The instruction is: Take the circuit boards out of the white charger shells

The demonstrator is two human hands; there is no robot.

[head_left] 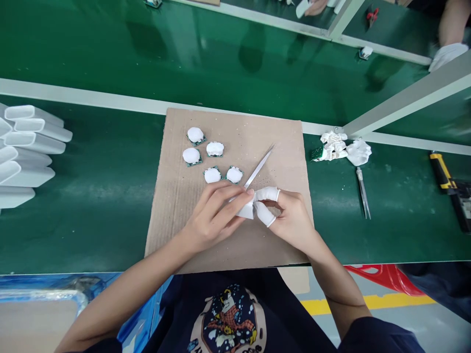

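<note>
Above the brown cardboard, my left hand is closed round a white plastic piece. My right hand pinches at the right end of the same piece; white covers sit on its thumb and index finger. What lies between those fingertips is too small to make out. Several small green boards with white domed tops rest on the cardboard beyond my left hand. Tweezers lie just past my fingers, their lower end hidden near the hands.
White oval tubes are stacked at the far left. Right of the cardboard are crumpled white material, metal tweezers and a yellow-black tool. A white frame bar rises there. Another person's gloved hand shows at top right.
</note>
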